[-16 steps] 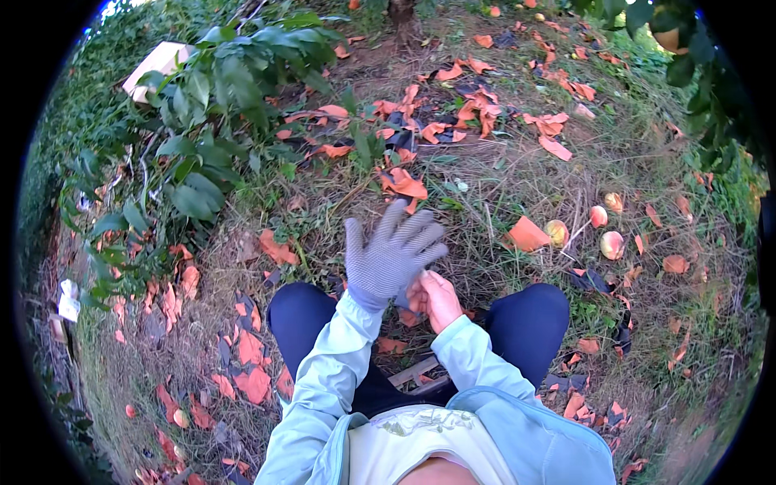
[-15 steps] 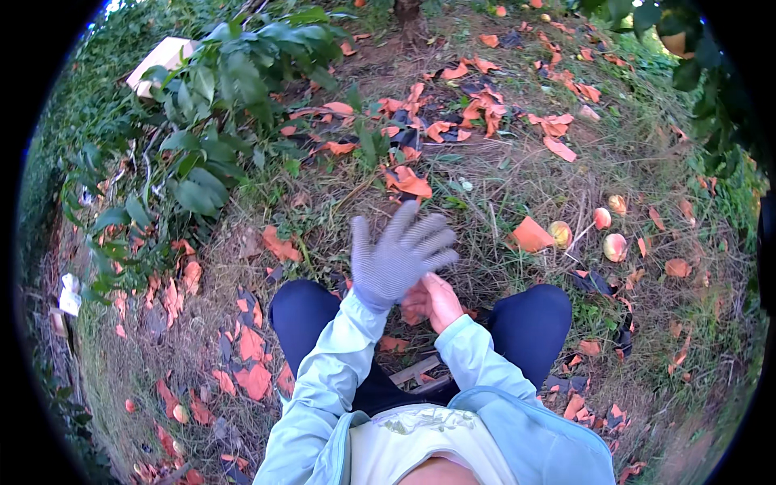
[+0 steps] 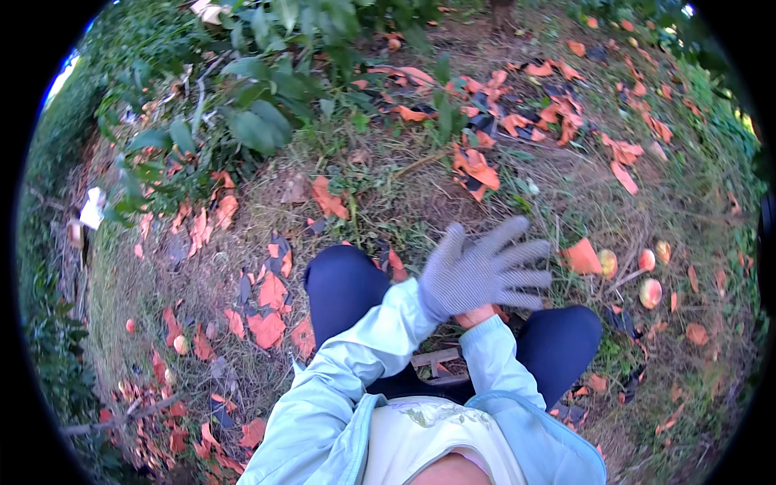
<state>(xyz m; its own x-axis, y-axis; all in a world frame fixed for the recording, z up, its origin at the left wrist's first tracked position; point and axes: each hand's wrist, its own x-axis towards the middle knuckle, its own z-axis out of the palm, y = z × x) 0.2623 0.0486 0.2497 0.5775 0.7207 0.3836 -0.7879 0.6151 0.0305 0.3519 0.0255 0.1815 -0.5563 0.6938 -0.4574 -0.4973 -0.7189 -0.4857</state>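
Note:
My left hand (image 3: 485,271) wears a grey knitted work glove (image 3: 462,283). Its fingers are spread wide, with nothing between them. Bare skin of my right hand (image 3: 478,314) shows just under the gloved palm, close to the glove's lower edge. The fingers of that hand are hidden behind the glove, so whether they grip it is not visible. Both forearms, in light blue sleeves, come together in front of my bent knees. A small wooden stool or frame (image 3: 436,361) shows between my legs, below the hands.
Several yellow-red fruits (image 3: 650,293) lie in the grass at the right, beside an orange paper scrap (image 3: 582,257). Torn orange and black paper (image 3: 477,166) litters the ground. Leafy branches (image 3: 259,125) hang at the upper left. A tree trunk (image 3: 503,14) stands at the back.
The view has turned leftward, so the scene sits further right. My gloved left hand has swung its fingers to the right and now covers most of my right hand.

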